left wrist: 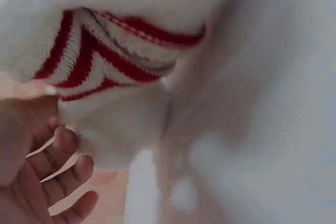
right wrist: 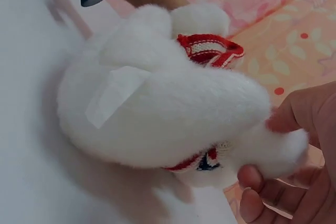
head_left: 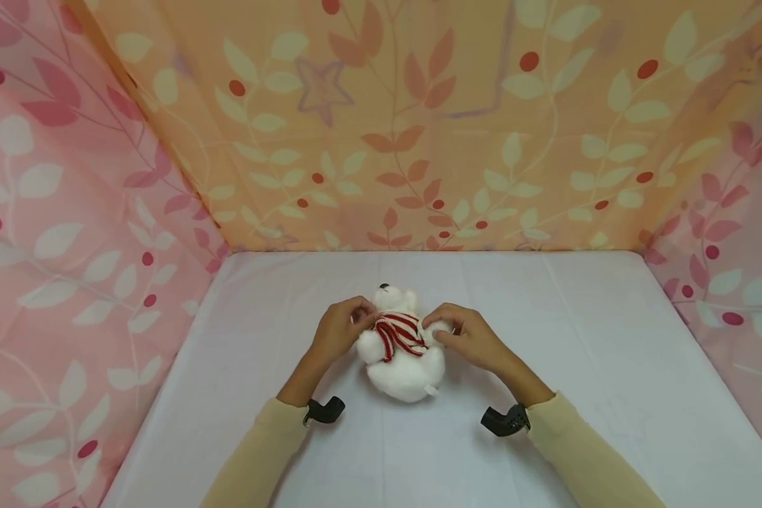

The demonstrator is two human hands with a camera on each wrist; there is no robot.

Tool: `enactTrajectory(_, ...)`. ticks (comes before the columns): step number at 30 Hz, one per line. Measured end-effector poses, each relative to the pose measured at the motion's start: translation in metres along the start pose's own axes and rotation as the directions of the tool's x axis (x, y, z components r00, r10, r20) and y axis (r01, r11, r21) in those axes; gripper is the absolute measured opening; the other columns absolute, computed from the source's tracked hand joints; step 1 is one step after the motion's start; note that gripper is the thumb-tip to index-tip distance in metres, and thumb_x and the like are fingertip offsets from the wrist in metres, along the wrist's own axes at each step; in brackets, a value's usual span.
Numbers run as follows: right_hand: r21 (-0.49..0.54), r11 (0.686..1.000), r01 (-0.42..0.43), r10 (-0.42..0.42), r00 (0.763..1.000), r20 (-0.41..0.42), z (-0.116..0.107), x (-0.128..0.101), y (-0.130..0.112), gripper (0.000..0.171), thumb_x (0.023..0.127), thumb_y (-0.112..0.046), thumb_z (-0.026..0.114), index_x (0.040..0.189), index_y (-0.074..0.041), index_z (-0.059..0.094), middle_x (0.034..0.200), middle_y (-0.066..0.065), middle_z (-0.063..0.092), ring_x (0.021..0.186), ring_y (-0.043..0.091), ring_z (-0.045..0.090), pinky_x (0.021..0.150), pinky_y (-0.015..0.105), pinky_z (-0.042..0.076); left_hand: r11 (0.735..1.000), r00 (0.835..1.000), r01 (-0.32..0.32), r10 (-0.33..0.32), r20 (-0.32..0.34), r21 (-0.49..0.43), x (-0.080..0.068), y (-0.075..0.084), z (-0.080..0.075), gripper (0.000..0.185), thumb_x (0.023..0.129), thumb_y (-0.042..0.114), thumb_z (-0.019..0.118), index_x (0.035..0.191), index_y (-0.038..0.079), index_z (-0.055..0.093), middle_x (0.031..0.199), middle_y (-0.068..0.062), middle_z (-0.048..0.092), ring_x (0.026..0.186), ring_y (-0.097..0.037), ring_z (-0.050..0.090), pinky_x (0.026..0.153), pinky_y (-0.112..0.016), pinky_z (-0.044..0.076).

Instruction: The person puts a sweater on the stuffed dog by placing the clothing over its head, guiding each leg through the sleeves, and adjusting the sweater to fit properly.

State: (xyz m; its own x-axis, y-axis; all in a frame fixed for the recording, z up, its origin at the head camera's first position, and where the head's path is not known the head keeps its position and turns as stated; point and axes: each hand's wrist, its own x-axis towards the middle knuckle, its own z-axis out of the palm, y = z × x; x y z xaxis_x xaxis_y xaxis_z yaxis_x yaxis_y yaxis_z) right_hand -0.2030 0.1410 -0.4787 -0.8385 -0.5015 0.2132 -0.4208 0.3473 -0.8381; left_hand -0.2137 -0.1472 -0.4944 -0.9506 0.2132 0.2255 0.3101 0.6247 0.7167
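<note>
A white plush bear [head_left: 401,347] is laid on its back near the middle of a table covered with a pale cloth [head_left: 609,367], its head pointed away from the person. A red-and-white striped knitted sweater [head_left: 398,331] is worn around its chest. A white fabric label [right wrist: 113,95] is seen on its lower body in the right wrist view.

The bear is held from both sides. The left hand [head_left: 341,329] is placed at the bear's left shoulder, and the edge of the sweater is pinched between thumb and curled fingers [left wrist: 65,166]. The right hand [head_left: 466,337] is closed on the bear's arm [right wrist: 273,153] on the opposite side, which is gripped between thumb and fingers. Both forearms are covered by cream sleeves [head_left: 584,451], and a black wrist mount [head_left: 506,420] is strapped at each wrist.

The table is enclosed on three sides by fabric walls [head_left: 419,127] printed with leaves and berries, orange at the back and pink at the sides.
</note>
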Motion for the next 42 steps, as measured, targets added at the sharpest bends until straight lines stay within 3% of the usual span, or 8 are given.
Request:
enactTrajectory(4, -0.056, 0.998, 0.025, -0.029, 0.997, -0.074, 0.006, -0.008, 0.0, 0.023, 0.091, -0.007, 0.073, 0.109, -0.021, 0.073, 0.116, -0.007, 0.067, 0.097, 0.014, 0.058, 0.066, 0.034, 0.051, 1.0, 0.998, -0.004, 0.004, -0.061, -0.001, -0.014, 0.009, -0.001, 0.013, 0.097, 0.027, 0.071, 0.106, 0.018, 0.067, 0.084, 0.007, 0.065, 0.069, -0.007, 0.058, 0.06, -0.028, 0.047)
enactTrajectory(10, -0.069, 0.997, 0.038, -0.052, 0.975, -0.215, 0.02, -0.026, 0.003, 0.031, 0.087, -0.012, 0.081, 0.115, -0.016, 0.066, 0.114, -0.002, 0.066, 0.089, 0.013, 0.061, 0.064, 0.033, 0.055, 0.963, 0.993, 0.09, -0.108, -0.056, -0.252, -0.048, 0.02, -0.002, 0.013, 0.102, 0.021, 0.063, 0.109, 0.01, 0.06, 0.088, -0.001, 0.068, 0.062, -0.008, 0.064, 0.056, -0.028, 0.052)
enactTrajectory(15, 0.144, 0.99, -0.01, 0.055, 0.949, -0.311, 0.028, -0.036, 0.007, 0.039, 0.085, -0.01, 0.083, 0.116, -0.008, 0.059, 0.106, 0.007, 0.065, 0.08, 0.012, 0.067, 0.064, 0.025, 0.055, 0.904, 0.982, 0.181, -0.188, 0.021, -0.388, -0.065, 0.022, -0.002, 0.01, 0.101, 0.013, 0.064, 0.1, 0.006, 0.072, 0.095, -0.007, 0.073, 0.079, -0.02, 0.074, 0.075, -0.038, 0.059)
enactTrajectory(19, 0.36, 0.933, -0.02, 0.137, 0.943, -0.304, 0.032, -0.042, 0.013, 0.017, 0.095, -0.008, 0.072, 0.105, 0.002, 0.063, 0.098, 0.015, 0.067, 0.077, 0.015, 0.071, 0.066, 0.035, 0.06, 0.859, 0.977, 0.213, -0.201, 0.075, -0.466, -0.072, 0.019, -0.002, 0.014, 0.099, 0.01, 0.066, 0.103, 0.0, 0.074, 0.097, -0.013, 0.075, 0.084, -0.024, 0.074, 0.079, -0.039, 0.06)
enactTrajectory(24, 0.396, 0.918, -0.033, 0.125, 0.97, -0.21, 0.033, -0.047, 0.02, 0.021, 0.104, -0.008, 0.058, 0.097, 0.007, 0.071, 0.094, 0.016, 0.072, 0.083, 0.014, 0.072, 0.073, 0.045, 0.06, 0.786, 0.969, 0.245, -0.185, 0.162, -0.568, -0.076, 0.01, -0.003, 0.017, 0.098, 0.004, 0.065, 0.102, -0.01, 0.072, 0.097, -0.015, 0.075, 0.086, -0.014, 0.073, 0.08, -0.033, 0.06)
enactTrajectory(28, 0.325, 0.945, -0.022, 0.074, 0.986, -0.149, 0.034, -0.048, 0.013, 0.014, 0.097, 0.003, 0.063, 0.107, 0.01, 0.071, 0.104, 0.023, 0.073, 0.09, 0.009, 0.071, 0.076, 0.035, 0.06, 0.807, 0.972, 0.226, -0.151, 0.179, -0.546, -0.077, 0.008, -0.003, 0.018, 0.092, 0.002, 0.069, 0.105, -0.009, 0.073, 0.102, -0.018, 0.075, 0.089, -0.009, 0.071, 0.08, -0.027, 0.057)
enactTrajectory(32, 0.187, 0.982, 0.006, 0.031, 0.981, -0.192, 0.031, -0.049, -0.005, 0.012, 0.088, 0.013, 0.068, 0.098, 0.011, 0.074, 0.104, 0.025, 0.073, 0.093, 0.001, 0.066, 0.076, 0.022, 0.056, 0.849, 0.985, 0.163, -0.112, 0.131, -0.502, -0.076, 0.008, 0.001, 0.022, 0.09, 0.002, 0.074, 0.11, -0.007, 0.074, 0.108, -0.02, 0.074, 0.091, -0.01, 0.072, 0.079, -0.023, 0.056)
enactTrajectory(42, 0.036, 0.992, 0.12, -0.107, 0.963, -0.249, 0.043, -0.044, 0.023, 0.021, 0.08, 0.012, 0.078, 0.097, 0.001, 0.08, 0.104, 0.015, 0.076, 0.086, 0.015, 0.072, 0.071, 0.027, 0.059, 0.924, 0.999, -0.041, 0.046, 0.006, -0.38, -0.074, 0.013, 0.01, 0.022, 0.081, -0.008, 0.08, 0.102, -0.001, 0.079, 0.102, -0.012, 0.075, 0.094, -0.014, 0.071, 0.079, -0.027, 0.059)
